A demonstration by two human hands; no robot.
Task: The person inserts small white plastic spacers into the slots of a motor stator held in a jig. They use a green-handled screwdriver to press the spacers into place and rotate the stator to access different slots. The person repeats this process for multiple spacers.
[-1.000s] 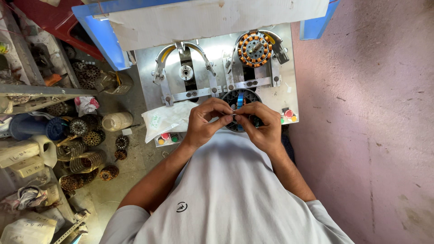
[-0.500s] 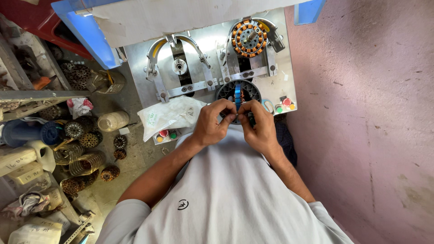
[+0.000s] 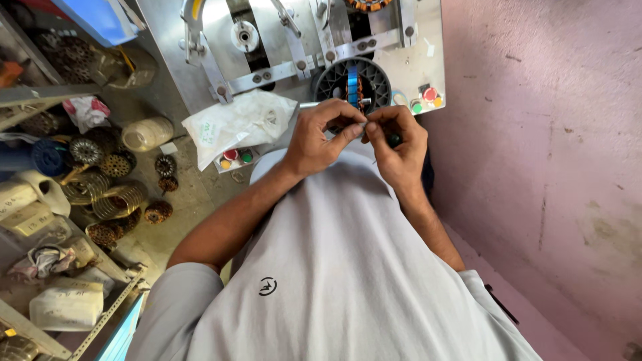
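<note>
Head view is showing both hands working close together just in front of a black ring-shaped stator [image 3: 352, 81] seated on the grey winding machine [image 3: 414, 53]. Left hand [image 3: 319, 134] is pinching narrow, thumb and forefinger closing on something thin and small at the fingertips; too small to tell what, possibly a wire end. Right hand [image 3: 396, 144] is also pinching at the same spot, fingertips of both hands touching, with a dark small object tucked under its fingers. Blue strip [image 3: 352, 80] is standing upright inside the stator, with a few copper-coloured windings showing beside it; most slots are looking bare, so the winding work seems to be at an early stage, with the bulk left. Crumpled plastic bag [image 3: 237, 124] is lying just left of the hands on the machine edge. Finished-looking copper-wound cores [image 3: 107, 200] are piling up on the floor, well apart at the left.
</note>
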